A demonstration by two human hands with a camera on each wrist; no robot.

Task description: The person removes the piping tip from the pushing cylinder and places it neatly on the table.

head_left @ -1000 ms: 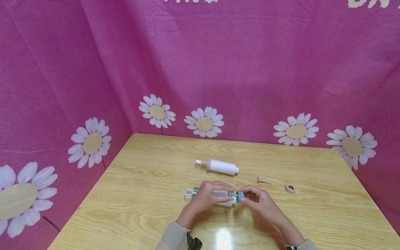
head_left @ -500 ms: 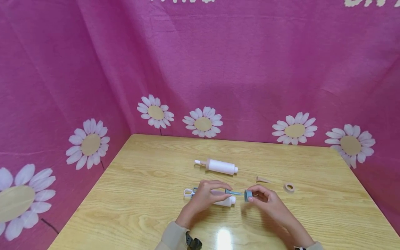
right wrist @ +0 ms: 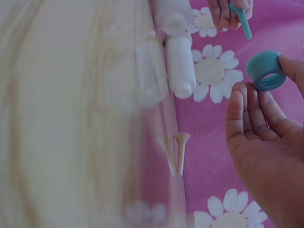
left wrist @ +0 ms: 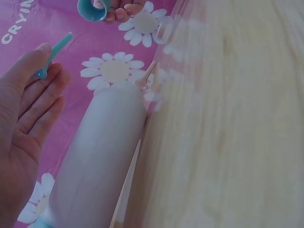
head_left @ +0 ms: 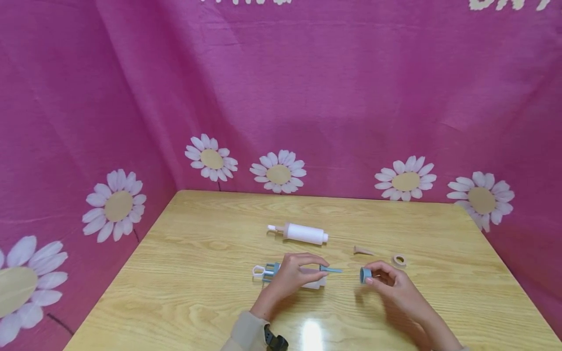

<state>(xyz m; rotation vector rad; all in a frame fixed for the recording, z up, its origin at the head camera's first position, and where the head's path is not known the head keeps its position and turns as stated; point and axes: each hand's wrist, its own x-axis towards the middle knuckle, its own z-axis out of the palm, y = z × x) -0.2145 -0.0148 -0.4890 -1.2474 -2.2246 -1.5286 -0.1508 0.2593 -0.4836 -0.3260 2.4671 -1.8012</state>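
My left hand (head_left: 291, 275) pinches a small teal tapered nozzle (head_left: 334, 269) between thumb and fingers, its thin tip pointing right. My right hand (head_left: 397, 287) holds a teal threaded ring (head_left: 365, 275) by its edge, with its opening facing left. The nozzle and the ring are apart. Under my left hand lies a white cylinder (head_left: 315, 284) with a teal end and a white loop handle (head_left: 259, 271); the hand hides its middle. In the left wrist view the cylinder (left wrist: 99, 147) looms large beside the hand.
A second white cylinder (head_left: 305, 234) with a beige collar lies farther back on the wooden table (head_left: 210, 234). To its right are a beige tapered nozzle (head_left: 362, 250) and a beige ring (head_left: 399, 260). A pink flowered cloth (head_left: 333, 97) hangs behind the table.
The teal ring has come off the nozzle and moved right with my right hand. My left hand stays over the cylinder, still pinching the nozzle.
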